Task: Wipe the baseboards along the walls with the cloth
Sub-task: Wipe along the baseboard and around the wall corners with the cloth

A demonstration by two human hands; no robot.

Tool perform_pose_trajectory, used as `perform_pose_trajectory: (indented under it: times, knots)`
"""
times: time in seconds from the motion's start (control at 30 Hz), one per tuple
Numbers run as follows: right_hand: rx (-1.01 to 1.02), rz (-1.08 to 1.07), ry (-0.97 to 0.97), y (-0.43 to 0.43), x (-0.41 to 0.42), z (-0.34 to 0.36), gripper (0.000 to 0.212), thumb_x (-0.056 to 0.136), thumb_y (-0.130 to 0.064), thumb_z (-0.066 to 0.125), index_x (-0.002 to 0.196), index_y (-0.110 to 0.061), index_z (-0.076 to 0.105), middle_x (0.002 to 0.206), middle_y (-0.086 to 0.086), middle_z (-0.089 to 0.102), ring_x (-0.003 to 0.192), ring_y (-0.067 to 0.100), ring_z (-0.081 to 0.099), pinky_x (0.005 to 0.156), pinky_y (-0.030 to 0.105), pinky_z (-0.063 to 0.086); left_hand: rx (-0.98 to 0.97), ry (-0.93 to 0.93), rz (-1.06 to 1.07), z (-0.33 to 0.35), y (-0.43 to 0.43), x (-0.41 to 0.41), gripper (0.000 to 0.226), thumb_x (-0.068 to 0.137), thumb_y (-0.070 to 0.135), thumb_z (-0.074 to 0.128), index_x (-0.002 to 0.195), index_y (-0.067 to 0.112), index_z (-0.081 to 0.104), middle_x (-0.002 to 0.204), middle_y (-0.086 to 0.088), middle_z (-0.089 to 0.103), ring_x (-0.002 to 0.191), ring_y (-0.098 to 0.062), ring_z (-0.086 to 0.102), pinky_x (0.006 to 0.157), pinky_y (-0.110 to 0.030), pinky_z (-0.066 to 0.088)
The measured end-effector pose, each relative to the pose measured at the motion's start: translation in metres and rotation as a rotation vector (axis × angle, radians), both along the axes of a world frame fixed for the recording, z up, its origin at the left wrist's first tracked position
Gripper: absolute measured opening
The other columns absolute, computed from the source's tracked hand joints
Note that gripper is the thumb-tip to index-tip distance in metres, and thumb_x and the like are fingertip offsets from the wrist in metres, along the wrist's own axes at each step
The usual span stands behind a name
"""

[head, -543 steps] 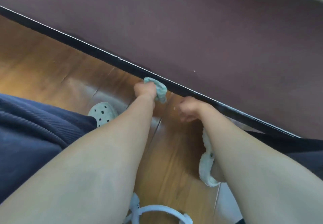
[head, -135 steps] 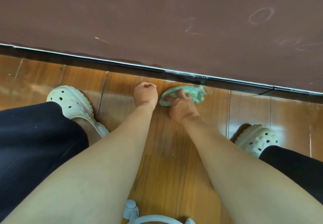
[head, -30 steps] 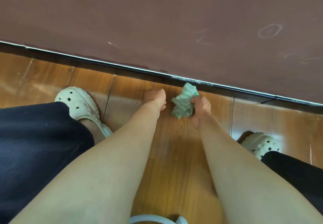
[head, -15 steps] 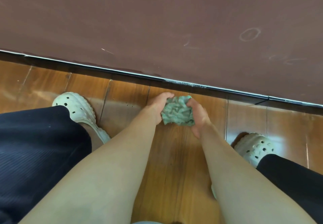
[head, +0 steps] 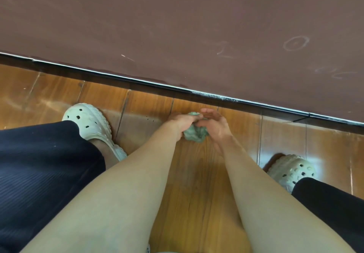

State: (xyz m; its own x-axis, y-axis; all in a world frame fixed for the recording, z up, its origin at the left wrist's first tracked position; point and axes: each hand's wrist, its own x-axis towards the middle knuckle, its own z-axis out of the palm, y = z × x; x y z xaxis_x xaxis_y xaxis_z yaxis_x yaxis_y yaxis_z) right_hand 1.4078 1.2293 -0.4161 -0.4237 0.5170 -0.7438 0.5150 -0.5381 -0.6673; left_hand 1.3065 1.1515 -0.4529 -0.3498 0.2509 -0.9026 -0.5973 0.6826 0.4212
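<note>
Crumpled pale-green cloth (head: 194, 133) sits bunched near the dark, glossy-edged baseboard (head: 137, 84).

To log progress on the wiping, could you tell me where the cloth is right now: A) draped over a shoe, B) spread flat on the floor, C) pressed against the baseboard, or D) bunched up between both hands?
D: the cloth is bunched between the left hand and right hand, short of the baseboard.
</note>
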Motion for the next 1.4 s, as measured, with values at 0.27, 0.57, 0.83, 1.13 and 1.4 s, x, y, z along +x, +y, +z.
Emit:
perform_pose_trajectory:
  times: [0.27, 0.57, 0.83, 1.13, 1.4]
  knots:
    - [-0.118, -0.147, -0.089, 0.011, 0.013, -0.010, 0.026, 0.089, -0.014, 0.066, 0.114, -0.012, 0.063, 0.101, 0.014, 0.074, 0.085, 0.026, 0.072, 0.082, 0.039, 0.060, 0.155, 0.318, 0.574, 0.017, 0.009, -0.011, 0.019, 0.086, 0.000, 0.069, 0.092, 0.018, 0.067, 0.091, 0.002, 0.070, 0.083, -0.017, 0.069, 0.064, -0.023, 0.057]
    - [-0.115, 0.042, -0.197, 0.014, 0.028, -0.015, 0.020, 0.095, -0.024, 0.063, 0.112, -0.015, 0.065, 0.099, 0.012, 0.074, 0.081, 0.023, 0.070, 0.080, 0.038, 0.060, 0.165, 0.292, 0.709, 0.011, 0.021, -0.018, 0.030, 0.077, 0.015, 0.084, 0.099, 0.018, 0.064, 0.100, -0.003, 0.074, 0.082, -0.014, 0.072, 0.059, -0.022, 0.054]
    - [-0.038, 0.111, -0.282, 0.030, 0.047, -0.010, 0.024, 0.101, -0.028, 0.053, 0.118, -0.015, 0.065, 0.096, 0.012, 0.072, 0.076, 0.023, 0.068, 0.080, 0.038, 0.059, 0.085, 0.284, 0.382, 0.016, 0.049, -0.010, 0.035, 0.083, 0.031, 0.079, 0.109, 0.019, 0.058, 0.111, -0.006, 0.067, 0.094, -0.026, 0.069, 0.082, -0.045, 0.062]
    - [-0.016, 0.201, -0.307, 0.041, 0.047, -0.008, 0.027, 0.101, -0.029, 0.053, 0.119, -0.013, 0.064, 0.095, 0.012, 0.073, 0.079, 0.024, 0.069, 0.071, 0.035, 0.058, -0.017, 0.369, 0.654, 0.008, 0.051, -0.015, 0.039, 0.086, 0.031, 0.069, 0.116, 0.010, 0.058, 0.110, -0.009, 0.071, 0.090, -0.025, 0.072, 0.078, -0.034, 0.061]
    - [0.021, 0.128, -0.304, 0.046, 0.044, -0.006, 0.024, 0.101, -0.024, 0.053, 0.118, -0.012, 0.065, 0.097, 0.012, 0.072, 0.076, 0.022, 0.066, 0.082, 0.040, 0.059, -0.004, 0.329, 0.502, 0.013, 0.074, 0.010, 0.049, 0.095, 0.044, 0.060, 0.128, 0.009, 0.051, 0.114, -0.007, 0.067, 0.095, -0.027, 0.069, 0.084, -0.039, 0.061]
